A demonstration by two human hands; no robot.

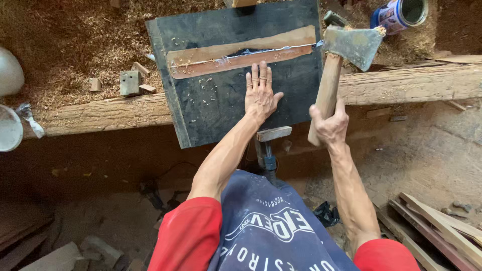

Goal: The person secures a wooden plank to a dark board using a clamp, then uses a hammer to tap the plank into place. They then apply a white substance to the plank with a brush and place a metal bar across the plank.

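A long rough beam [401, 83] runs across the view, with sawdust [65, 40] heaped behind it and bare dirt floor [432, 150] in front. A dark board [211, 105] lies tilted over the beam, its near edge hanging past the beam toward the person. Across the upper part of the board lies a long strip of reddish wood [241, 52], split lengthwise, with pale glue or filler showing along the crack.

The left hand [260, 93] lies flat on the board just below the strip, fingers straight and held close together, thumb out to the side, holding nothing. The right hand [329, 125] is closed around the lower end of the wooden handle of a hatchet [341, 60]. The hatchet stands nearly upright, its grey head up at the right end of the strip, just past the board's right edge, blade pointing right.

Below the board's near edge a hammer [271, 140] stands on end between the arms. A blue tin [399, 14] lies on its side in the sawdust beyond the hatchet head. Small wood blocks [130, 81] sit on the sawdust left of the board. White bowls [9, 100] show at the left edge, and planks [442, 226] lie on the floor at lower right.
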